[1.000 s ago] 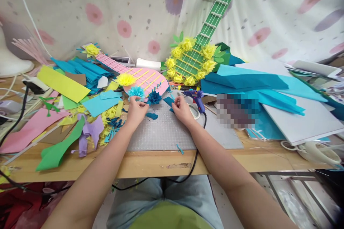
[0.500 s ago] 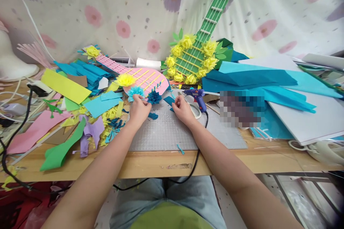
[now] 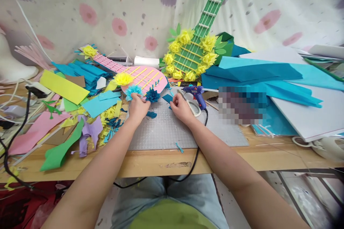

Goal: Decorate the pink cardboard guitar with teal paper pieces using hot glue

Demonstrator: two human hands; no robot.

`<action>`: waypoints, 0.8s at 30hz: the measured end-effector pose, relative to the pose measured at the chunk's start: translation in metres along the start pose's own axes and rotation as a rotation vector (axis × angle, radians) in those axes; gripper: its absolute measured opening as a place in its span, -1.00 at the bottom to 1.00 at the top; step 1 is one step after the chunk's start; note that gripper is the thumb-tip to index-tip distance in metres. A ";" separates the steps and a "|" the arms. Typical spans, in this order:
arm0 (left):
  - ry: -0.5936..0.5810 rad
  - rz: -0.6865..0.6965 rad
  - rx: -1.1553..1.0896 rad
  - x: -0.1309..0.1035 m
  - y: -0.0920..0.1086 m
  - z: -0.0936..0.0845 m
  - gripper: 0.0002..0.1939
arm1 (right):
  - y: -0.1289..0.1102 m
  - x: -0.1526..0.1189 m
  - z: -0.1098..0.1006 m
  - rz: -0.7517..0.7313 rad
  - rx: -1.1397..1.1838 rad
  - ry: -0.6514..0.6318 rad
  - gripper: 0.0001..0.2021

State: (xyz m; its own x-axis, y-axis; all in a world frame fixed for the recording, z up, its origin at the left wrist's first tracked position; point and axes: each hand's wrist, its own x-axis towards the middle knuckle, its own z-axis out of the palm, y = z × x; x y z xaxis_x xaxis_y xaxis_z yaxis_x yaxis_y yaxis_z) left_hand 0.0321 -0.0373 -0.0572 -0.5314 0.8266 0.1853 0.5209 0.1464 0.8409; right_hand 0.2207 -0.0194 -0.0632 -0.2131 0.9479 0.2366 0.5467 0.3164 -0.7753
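Observation:
My left hand (image 3: 138, 107) is closed, thumb and fingers together at the left edge of a dark blue paper flower (image 3: 153, 95); the exact grip is partly hidden. Just behind its fingers, a light blue paper flower (image 3: 133, 91) sits at the edge of a pink paper guitar (image 3: 154, 78). My right hand (image 3: 181, 107) pinches a small dark blue paper piece (image 3: 167, 98) above the grey cutting mat (image 3: 161, 134). Beside that hand are scissors (image 3: 195, 108) and a purple glue gun (image 3: 197, 94). Dark blue scraps (image 3: 151, 114) lie between the hands.
A green paper guitar (image 3: 200, 34) ringed with yellow flowers leans at the back. Coloured paper scraps (image 3: 103, 102) crowd the left side. Blue paper sheets (image 3: 249, 75) and a white board (image 3: 311, 114) lie right. The black cord (image 3: 197, 157) hangs over the table's front edge.
The view has shifted slightly. The dark blue piece tilts a little differently in my right hand; my left hand stays by the flowers.

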 end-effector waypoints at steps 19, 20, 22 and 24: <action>-0.069 -0.030 0.115 -0.007 0.011 -0.004 -0.64 | -0.003 0.000 0.000 -0.004 -0.002 -0.008 -0.90; -0.072 -0.041 0.145 -0.008 0.013 -0.004 -0.64 | -0.003 0.000 0.000 -0.004 -0.003 -0.003 -0.90; -0.075 -0.059 0.192 -0.010 0.016 -0.005 -0.63 | -0.002 0.001 0.001 -0.002 -0.005 0.003 -0.90; -0.072 -0.066 0.225 -0.010 0.017 -0.006 -0.62 | -0.001 0.001 0.001 -0.003 -0.002 -0.002 -0.90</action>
State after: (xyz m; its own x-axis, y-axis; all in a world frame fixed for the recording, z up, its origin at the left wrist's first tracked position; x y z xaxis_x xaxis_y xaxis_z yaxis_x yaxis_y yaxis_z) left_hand 0.0424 -0.0457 -0.0415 -0.5243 0.8467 0.0901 0.6267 0.3120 0.7141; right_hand 0.2187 -0.0186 -0.0628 -0.2164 0.9469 0.2377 0.5473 0.3193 -0.7737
